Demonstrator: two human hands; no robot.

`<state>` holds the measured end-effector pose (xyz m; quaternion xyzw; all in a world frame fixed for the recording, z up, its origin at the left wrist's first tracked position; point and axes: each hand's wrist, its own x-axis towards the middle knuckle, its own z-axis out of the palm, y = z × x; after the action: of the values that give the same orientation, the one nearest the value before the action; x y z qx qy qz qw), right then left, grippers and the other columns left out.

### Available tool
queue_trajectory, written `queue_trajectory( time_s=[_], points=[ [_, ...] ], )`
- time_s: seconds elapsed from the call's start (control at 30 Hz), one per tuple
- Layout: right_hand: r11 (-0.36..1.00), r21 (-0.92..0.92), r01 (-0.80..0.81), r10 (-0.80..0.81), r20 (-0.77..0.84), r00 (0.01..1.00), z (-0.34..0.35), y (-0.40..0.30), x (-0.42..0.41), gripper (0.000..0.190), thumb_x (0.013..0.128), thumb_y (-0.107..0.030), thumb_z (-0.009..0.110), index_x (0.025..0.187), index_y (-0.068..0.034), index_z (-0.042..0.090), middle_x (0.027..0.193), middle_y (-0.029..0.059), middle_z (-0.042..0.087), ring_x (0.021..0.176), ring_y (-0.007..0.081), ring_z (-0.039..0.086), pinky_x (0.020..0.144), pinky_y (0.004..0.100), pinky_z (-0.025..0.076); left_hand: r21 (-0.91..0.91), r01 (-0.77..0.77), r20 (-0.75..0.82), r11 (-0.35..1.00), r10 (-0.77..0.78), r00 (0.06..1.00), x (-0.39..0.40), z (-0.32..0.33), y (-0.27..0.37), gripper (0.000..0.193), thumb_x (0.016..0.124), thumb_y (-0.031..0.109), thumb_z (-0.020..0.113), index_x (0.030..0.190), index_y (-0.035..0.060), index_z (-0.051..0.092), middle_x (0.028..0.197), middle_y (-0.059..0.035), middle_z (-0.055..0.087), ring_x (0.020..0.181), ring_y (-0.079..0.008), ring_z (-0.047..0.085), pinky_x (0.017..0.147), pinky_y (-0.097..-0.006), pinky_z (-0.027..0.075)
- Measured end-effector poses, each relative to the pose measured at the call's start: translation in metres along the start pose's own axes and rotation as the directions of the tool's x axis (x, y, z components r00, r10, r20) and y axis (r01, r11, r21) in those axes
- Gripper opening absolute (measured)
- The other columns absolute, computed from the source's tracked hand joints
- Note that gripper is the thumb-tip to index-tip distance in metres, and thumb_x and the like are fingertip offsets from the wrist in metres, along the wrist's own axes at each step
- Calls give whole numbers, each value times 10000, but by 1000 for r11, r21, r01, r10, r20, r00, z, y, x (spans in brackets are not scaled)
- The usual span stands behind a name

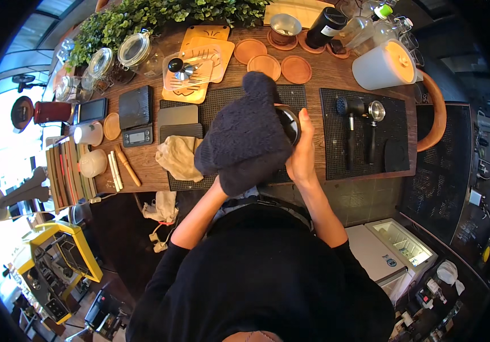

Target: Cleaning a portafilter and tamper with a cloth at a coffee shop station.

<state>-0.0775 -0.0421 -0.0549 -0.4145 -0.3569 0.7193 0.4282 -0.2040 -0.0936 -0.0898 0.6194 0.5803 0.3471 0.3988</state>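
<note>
A dark terry towel (245,132) is bunched over my left hand (220,186), so only the wrist shows and the fingers are hidden. Against the towel's right side is a glossy black round vessel (290,124), mostly covered by the cloth. My right hand (305,149) grips the vessel from its right, thumb raised along the rim. Both hands are above a black rubber bar mat (296,96) at the table's near edge. A crumpled beige cloth (178,158) lies just left of the towel.
On the right mat (334,166) lie a portafilter (373,124) and a black-handled brush (349,111). A white lidded pitcher (381,66) stands behind them. Leftward are a digital scale (137,137), a tamper (181,68) in a clear tray, and glass jars (138,53). Round coasters (296,69) lie beyond the towel.
</note>
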Motion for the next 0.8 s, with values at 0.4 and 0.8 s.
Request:
queue_trajectory(
  time_s=[0.4, 0.8],
  points=[
    [975, 47, -217, 211, 114, 971, -7, -1, -1, 561, 883, -516, 275, 1062, -49, 528, 883, 55, 599, 737, 130, 581, 545, 242, 446, -134, -37, 70, 990, 47, 996, 5, 4, -32, 490, 846, 76, 505, 1303, 23, 335, 1305, -119, 388, 1207, -243, 355, 1027, -331, 254],
    [861, 226, -457, 383, 305, 872, 0, -26, 4, 638, 850, -545, 250, 916, 33, 514, 555, 127, 507, 356, 116, 409, 268, 196, 231, 34, 6, 37, 999, -7, 999, 5, -1, -104, 465, 828, 48, 493, 1274, 11, 368, 1278, -134, 412, 1188, -255, 370, 1014, -334, 267]
  ],
)
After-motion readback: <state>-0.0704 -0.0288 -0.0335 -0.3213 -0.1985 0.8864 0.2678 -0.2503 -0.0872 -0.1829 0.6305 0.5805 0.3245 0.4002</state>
